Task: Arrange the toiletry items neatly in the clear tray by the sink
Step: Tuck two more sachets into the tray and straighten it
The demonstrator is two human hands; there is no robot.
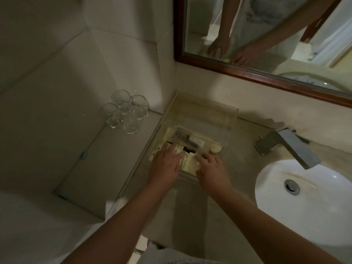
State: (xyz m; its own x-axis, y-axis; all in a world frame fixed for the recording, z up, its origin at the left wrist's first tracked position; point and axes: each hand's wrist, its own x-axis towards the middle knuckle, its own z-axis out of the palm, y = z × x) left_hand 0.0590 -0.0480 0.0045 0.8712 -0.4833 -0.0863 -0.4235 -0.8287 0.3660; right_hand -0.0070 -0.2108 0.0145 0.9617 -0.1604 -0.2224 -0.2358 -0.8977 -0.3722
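Dim bathroom counter: the clear tray sits at ten o'clock from the sink. Left hand and right hand press flat, fingers loosely spread, on the toiletry packets at its six o'clock end. Sorting looks midway; next they likely need squaring into rows.

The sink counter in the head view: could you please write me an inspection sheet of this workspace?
Surface: beige counter, dimly lit.
Job's things: clear tray stands against the back wall, left of the basin; toiletry items, sachets and small packs, lie in its near half.
Clutter: a cluster of clear glasses on the ledge to the left.
Grippers: left hand and right hand both reach into the tray's near end, fingers extended onto the sachets; no firm grip visible.
Cables: nothing seen.
Surroundings: metal faucet over the basin, wood-framed mirror above.
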